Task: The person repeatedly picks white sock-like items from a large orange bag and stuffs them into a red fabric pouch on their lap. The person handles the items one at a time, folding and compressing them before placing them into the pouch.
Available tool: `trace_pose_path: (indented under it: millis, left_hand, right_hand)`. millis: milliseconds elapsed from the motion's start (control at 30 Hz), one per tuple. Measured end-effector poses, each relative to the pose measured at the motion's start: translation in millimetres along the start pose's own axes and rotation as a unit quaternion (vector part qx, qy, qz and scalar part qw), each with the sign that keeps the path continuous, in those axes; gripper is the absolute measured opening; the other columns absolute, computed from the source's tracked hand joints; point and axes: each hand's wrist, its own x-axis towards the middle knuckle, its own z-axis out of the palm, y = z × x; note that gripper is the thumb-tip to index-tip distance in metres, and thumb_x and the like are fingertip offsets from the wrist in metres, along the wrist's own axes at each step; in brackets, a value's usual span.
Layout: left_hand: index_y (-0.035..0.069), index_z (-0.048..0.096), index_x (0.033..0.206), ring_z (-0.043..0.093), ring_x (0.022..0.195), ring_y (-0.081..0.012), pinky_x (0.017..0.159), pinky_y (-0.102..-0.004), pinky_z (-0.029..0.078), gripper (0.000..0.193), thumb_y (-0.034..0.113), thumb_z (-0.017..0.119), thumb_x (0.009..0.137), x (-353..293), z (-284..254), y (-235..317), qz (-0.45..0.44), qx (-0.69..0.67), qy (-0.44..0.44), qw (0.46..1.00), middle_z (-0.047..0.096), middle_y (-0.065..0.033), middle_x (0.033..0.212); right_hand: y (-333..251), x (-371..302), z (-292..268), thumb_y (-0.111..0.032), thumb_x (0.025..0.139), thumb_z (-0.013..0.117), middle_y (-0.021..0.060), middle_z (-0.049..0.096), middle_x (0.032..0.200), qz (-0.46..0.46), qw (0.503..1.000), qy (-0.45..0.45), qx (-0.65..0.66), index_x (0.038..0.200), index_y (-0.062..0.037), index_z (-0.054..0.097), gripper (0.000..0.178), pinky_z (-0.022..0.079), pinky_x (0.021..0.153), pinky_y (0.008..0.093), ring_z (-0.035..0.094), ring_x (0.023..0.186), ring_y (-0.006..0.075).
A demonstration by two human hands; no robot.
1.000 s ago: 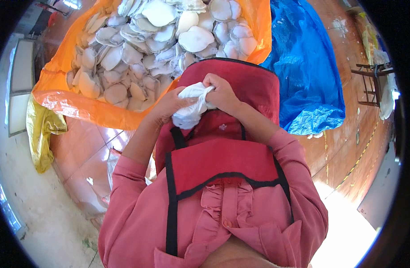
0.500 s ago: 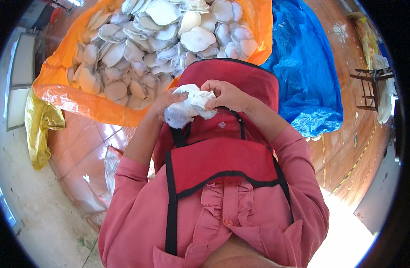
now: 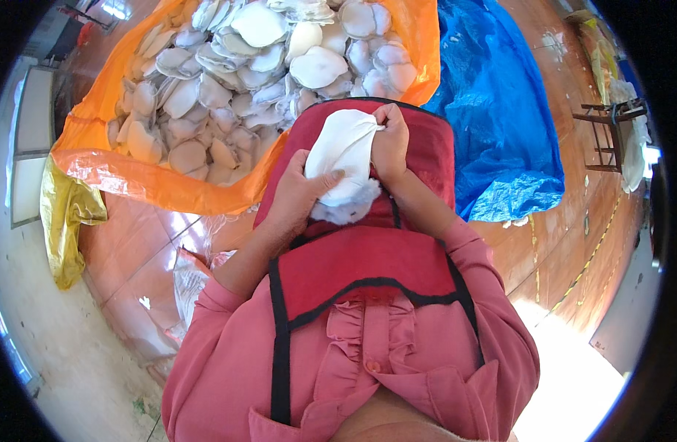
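Observation:
A white cloth piece (image 3: 340, 151), shaped like a flat pouch, is held over my lap, with a grey fluffy part (image 3: 347, 211) showing at its lower end. My left hand (image 3: 300, 190) grips its lower left side, thumb lying across the front. At the upper right corner, the fingers of my right hand (image 3: 390, 147) pinch the cloth and pull it into creases. Beneath both hands is a red apron (image 3: 368, 261) with black edging. Just beyond lies a heap of similar white and grey rounded pieces (image 3: 257, 62).
An orange plastic sheet (image 3: 143, 184) lies under and around the heap. To its right is a crumpled blue plastic sheet (image 3: 493, 110). A yellow bag (image 3: 67, 221) is at the left wall, and a dark wooden stool (image 3: 611, 140) stands at the far right on the tiled floor.
The bunched cloth piece is now spread out longer and flatter, its fluffy part at the bottom. My right hand has moved up and right, my left hand slightly right and down.

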Motion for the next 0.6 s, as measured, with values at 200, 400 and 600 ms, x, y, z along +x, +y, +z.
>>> trace_pose_path:
  millis: [200, 400, 600]
  left_hand:
    - [0.001, 0.051, 0.119, 0.060, 0.094, -0.0188, 0.081, -0.0335, 0.050, 0.041, 0.024, 0.070, 0.089, 12, -11, -8, 0.077, 0.081, 0.018, 0.994, 0.063, -0.0100, 0.104]
    - [0.000, 0.057, 0.120, 0.059, 0.099, -0.0160, 0.086, -0.0301, 0.047, 0.035, 0.024, 0.061, 0.095, 10, -8, 13, 0.042, 0.343, 0.035, 0.938, 0.063, -0.0103, 0.111]
    - [0.001, 0.055, 0.115, 0.066, 0.093, -0.0345, 0.078, -0.0414, 0.050, 0.027, 0.020, 0.058, 0.095, 16, -15, -20, 0.271, 0.385, 0.173, 0.865, 0.066, -0.0206, 0.099]
  right_hand:
    - [3, -11, 2, -0.002, 0.084, 0.064, -0.0025, 0.054, 0.083, 0.023, 0.995, -0.100, 0.019, 0.090, -0.0080, 0.052, 0.015, 0.043, 0.065, 0.0222, 0.049, 0.075, 0.0064]
    - [9, -24, 4, -0.002, 0.082, 0.069, -0.0028, 0.057, 0.087, 0.007, 0.983, -0.167, 0.075, 0.099, -0.0066, 0.055, 0.022, 0.045, 0.069, 0.0227, 0.053, 0.079, 0.0068]
    - [-19, -23, 0, -0.002, 0.083, 0.066, 0.0008, 0.061, 0.087, 0.024, 0.972, -0.231, 0.022, 0.106, -0.0038, 0.059, 0.025, 0.047, 0.070, 0.0253, 0.056, 0.080, 0.0084]
